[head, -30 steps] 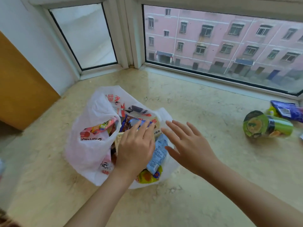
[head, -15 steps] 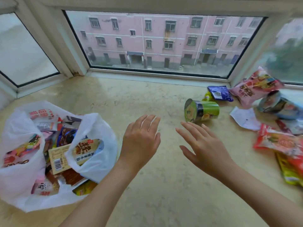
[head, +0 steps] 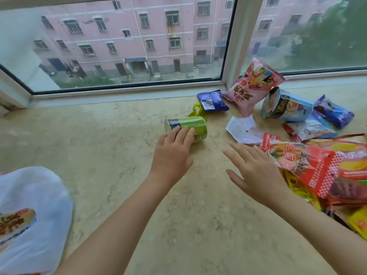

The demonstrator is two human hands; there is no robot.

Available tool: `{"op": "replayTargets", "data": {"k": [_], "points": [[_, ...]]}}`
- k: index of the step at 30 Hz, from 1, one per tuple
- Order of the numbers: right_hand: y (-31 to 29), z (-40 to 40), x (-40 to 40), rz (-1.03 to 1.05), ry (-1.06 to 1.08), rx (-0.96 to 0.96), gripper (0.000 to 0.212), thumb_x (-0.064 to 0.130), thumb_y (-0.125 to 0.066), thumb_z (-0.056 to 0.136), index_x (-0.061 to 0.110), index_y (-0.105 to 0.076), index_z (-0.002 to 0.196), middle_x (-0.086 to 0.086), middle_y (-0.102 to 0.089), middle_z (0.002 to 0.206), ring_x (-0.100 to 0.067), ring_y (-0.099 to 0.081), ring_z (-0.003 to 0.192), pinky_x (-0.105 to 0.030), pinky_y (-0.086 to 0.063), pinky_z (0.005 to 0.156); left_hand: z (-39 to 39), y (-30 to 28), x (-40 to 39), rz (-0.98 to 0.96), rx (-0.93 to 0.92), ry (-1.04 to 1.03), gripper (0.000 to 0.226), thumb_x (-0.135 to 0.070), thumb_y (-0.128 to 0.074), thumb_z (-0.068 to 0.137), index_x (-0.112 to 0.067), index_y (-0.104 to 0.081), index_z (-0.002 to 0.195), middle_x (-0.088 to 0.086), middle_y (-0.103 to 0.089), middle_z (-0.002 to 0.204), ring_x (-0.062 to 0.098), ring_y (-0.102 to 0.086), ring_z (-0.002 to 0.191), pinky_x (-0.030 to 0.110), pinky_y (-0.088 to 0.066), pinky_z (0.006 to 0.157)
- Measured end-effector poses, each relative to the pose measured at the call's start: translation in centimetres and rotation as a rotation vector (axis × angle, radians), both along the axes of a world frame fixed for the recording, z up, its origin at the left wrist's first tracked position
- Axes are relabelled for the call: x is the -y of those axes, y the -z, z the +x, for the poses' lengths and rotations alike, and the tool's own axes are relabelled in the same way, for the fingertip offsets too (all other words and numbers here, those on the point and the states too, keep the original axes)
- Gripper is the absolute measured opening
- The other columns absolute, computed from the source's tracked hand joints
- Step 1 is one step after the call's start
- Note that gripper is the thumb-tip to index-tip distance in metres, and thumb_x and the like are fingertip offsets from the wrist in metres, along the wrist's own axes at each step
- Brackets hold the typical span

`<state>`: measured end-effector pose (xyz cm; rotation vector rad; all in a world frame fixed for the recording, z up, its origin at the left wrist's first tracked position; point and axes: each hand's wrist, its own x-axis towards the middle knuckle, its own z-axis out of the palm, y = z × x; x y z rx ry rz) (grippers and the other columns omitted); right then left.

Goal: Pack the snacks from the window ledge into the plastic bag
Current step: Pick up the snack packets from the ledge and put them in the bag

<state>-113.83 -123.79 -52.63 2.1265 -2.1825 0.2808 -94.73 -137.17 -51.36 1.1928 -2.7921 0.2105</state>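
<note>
Your left hand [head: 172,153] lays straight fingers on the green can [head: 186,127] lying on the ledge [head: 99,139], your right hand [head: 256,171] hovers spread beside the snacks [head: 309,161], the bag [head: 33,215] is far left

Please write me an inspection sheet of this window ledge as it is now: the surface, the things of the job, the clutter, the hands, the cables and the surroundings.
Surface: beige marble-look window ledge, speckled.
Job's things: white plastic bag at lower left, snacks inside; green cylindrical snack can lying on its side; pink puffed snack bag; blue instant noodle cup tipped over; red flat snack packet.
Clutter: white paper receipt.
Hands: left hand fingers on the can; right hand open, hovering.
Cables: nothing seen.
Surroundings: window glass, pink building outside.
</note>
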Motion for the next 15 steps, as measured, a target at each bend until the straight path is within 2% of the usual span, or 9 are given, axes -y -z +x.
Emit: {"op": "replayTargets", "data": {"k": [3,5,9,15], "points": [[1.3,-2.1,0.1,0.007,0.037,-0.003,0.044,0.035,-0.060,0.084,0.012,-0.062,0.122,-0.014,-0.060,0.129,-0.032,-0.061,0.111,-0.051,-0.046,0.095,-3.0,0.6,1.9,0.011,0.159,-0.041,0.085,-0.044,-0.068,0.077,-0.014,-0.031,0.147,0.008,-0.039,0.149,0.028,-0.035,0.137,0.044,-0.030,0.107],[2.1,-3.2,0.2,0.011,0.046,0.007,0.047,0.030,-0.072,0.079,0.010,-0.062,0.120,-0.016,-0.060,0.128,-0.034,-0.061,0.110,-0.052,-0.047,0.095,-4.3,1.2,3.3,0.013,0.241,-0.086,0.088,-0.046,-0.061,0.084,-0.014,-0.015,0.150,0.008,-0.025,0.155,0.029,-0.023,0.142,0.044,-0.019,0.112],[3.1,-4.6,0.5,0.041,0.071,-0.004,0.050,0.030,-0.075,0.076,0.010,-0.063,0.119,-0.016,-0.059,0.128,-0.033,-0.061,0.109,-0.050,-0.047,0.094,-5.9,2.1,4.8,-0.002,0.361,-0.122,0.091,-0.045,-0.063,0.085,-0.010,-0.010,0.150,0.014,-0.025,0.153,0.034,-0.027,0.138,0.046,-0.024,0.110],[4.6,-5.6,2.2,0.131,0.093,-0.005,0.056,0.026,-0.081,0.067,0.009,-0.065,0.118,-0.020,-0.060,0.125,-0.036,-0.063,0.105,-0.051,-0.050,0.089,-6.8,2.3,5.6,-0.072,0.400,-0.129,0.077,-0.034,-0.058,0.089,-0.008,-0.015,0.148,0.016,-0.036,0.142,0.035,-0.042,0.123,0.046,-0.038,0.096]]}}
